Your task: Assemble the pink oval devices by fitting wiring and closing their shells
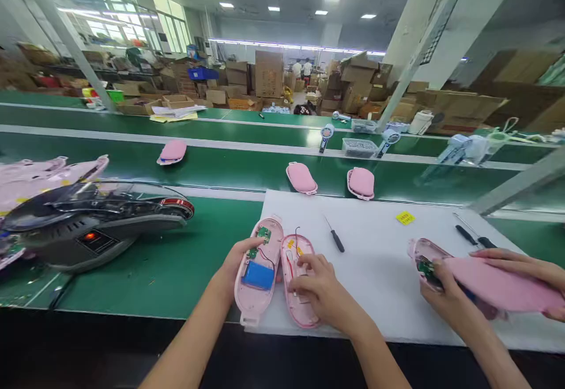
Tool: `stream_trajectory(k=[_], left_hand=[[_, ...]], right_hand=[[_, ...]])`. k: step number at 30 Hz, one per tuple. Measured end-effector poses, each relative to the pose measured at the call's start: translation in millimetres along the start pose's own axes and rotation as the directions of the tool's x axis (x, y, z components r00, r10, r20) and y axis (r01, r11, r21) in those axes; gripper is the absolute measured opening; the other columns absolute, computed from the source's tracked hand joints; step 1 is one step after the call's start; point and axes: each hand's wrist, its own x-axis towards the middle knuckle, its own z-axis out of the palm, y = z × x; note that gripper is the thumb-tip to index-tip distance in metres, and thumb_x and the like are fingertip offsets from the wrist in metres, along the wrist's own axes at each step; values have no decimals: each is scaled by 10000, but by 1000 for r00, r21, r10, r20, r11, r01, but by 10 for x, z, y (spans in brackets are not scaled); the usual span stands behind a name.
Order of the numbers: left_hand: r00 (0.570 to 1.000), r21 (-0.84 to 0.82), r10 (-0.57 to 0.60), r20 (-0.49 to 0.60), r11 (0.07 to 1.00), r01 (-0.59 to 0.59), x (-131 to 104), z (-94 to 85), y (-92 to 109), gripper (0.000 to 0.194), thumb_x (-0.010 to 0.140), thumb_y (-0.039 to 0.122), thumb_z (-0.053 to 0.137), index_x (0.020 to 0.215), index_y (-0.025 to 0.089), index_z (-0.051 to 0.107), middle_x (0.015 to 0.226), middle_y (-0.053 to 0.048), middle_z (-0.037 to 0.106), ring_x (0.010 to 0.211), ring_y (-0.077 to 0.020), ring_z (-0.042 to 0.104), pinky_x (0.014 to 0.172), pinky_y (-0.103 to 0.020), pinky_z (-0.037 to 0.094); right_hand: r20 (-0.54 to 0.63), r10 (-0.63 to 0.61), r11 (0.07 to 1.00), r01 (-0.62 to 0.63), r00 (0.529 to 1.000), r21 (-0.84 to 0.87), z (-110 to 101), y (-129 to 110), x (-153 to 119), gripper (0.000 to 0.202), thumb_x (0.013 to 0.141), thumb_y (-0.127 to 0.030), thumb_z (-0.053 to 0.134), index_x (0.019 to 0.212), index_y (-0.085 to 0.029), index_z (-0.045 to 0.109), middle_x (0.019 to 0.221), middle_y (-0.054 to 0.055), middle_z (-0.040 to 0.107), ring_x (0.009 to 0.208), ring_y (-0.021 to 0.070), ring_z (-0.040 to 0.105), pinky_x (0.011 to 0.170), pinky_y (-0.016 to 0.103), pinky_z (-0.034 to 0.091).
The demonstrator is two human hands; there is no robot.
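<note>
Pink plastic makes up both halves of the open casing in the head view. The left hand [230,265] grips the wired half [252,302] along its outer edge, thumb beside the green circuit board [263,234], a hold that seems meant to steady it without covering the blue pack [258,276]. Just across from it, beneath the right hand [324,292], lies the second half [304,320], hollow side up, probably so that its thin wires stay within reach. The right fingers are bent down into it; whether they pinch a wire cannot be told. Beyond the right hand, a screwdriver [337,240] rests on the white sheet [371,277], likely kept there for easy reach, and farther off two pink pieces [302,178] [361,183] sit on the green surface [229,171]. To the right of the right hand, a co-worker's hands [454,312] handle another pink casing [503,283]. Well left of the left hand stands a dark grey device [101,230] with a lit red spot.
</note>
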Motion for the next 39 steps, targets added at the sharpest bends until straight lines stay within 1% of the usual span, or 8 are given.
stream_trajectory(k=[6, 11, 14, 17, 21, 28, 32, 39], left_hand=[[1000, -3, -8, 6, 1000, 8, -45, 44, 16, 264, 748, 286, 600, 886, 70, 664, 678, -120, 704, 595, -239, 660, 580, -345, 529], [1000, 10, 0, 25, 1000, -1, -53, 73, 40, 191, 744, 257, 614, 792, 79, 662, 668, -113, 701, 570, -213, 643, 628, -372, 541], [999, 18, 32, 42, 999, -33, -56, 85, 8, 215, 758, 266, 627, 826, 65, 668, 673, -115, 700, 558, -207, 641, 622, -355, 537], [994, 18, 88, 67, 996, -90, -62, 108, -40, 304, 790, 305, 642, 989, 75, 657, 746, -106, 712, 595, -206, 657, 643, -337, 533], [982, 14, 160, 104, 987, -163, -69, 131, -85, 474, 788, 362, 687, 1192, 141, 577, 851, -80, 712, 627, -176, 653, 641, -297, 526], [957, 37, 219, 188, 973, -229, -33, 109, -95, 771, 698, 478, 751, 1354, 211, 446, 940, -84, 681, 662, -189, 642, 558, -282, 499], [948, 79, 224, 227, 966, -248, -35, 94, -102, 734, 741, 490, 710, 1369, 231, 431, 986, -84, 663, 748, -198, 648, 603, -272, 482], [941, 131, 271, 202, 945, -300, -39, 94, -128, 743, 705, 553, 713, 1328, 232, 468, 790, -35, 653, 595, -132, 579, 557, -245, 472]], right_hand=[[-15, -1, 999, 2, 1000, 33, -48, 23, 28, 308, 801, 16, 490, 820, -249, 645, 1174, 70, 481, 1063, 274, 419, 904, 520, 382], [-128, 75, 982, -51, 989, 181, -84, -98, 195, 260, 836, -25, 367, 852, -214, 544, 1027, 71, 544, 977, 210, 477, 803, 348, 465], [-177, 175, 955, -123, 969, 268, -132, -204, 353, 224, 886, -112, 352, 917, -209, 551, 897, 47, 582, 840, 179, 529, 751, 317, 453], [-148, 246, 922, -184, 958, 340, -186, -296, 494, 191, 887, -194, 431, 916, -212, 619, 854, 23, 638, 753, 157, 558, 700, 287, 427], [-70, 326, 860, -266, 943, 435, -232, -362, 596, 173, 830, -230, 515, 758, -201, 670, 697, -7, 637, 648, 136, 549, 623, 254, 405], [77, 416, 736, -386, 906, 557, -276, -361, 661, 187, 785, -283, 533, 708, -180, 669, 619, -16, 595, 541, 104, 495, 513, 217, 370], [118, 480, 676, -452, 869, 582, -270, -340, 681, 124, 740, -274, 547, 707, -176, 614, 549, -30, 552, 437, 93, 445, 417, 211, 298], [81, 461, 685, -412, 884, 600, -232, -341, 724, 84, 694, -220, 525, 636, -172, 563, 599, -20, 570, 531, 96, 492, 497, 203, 354]])
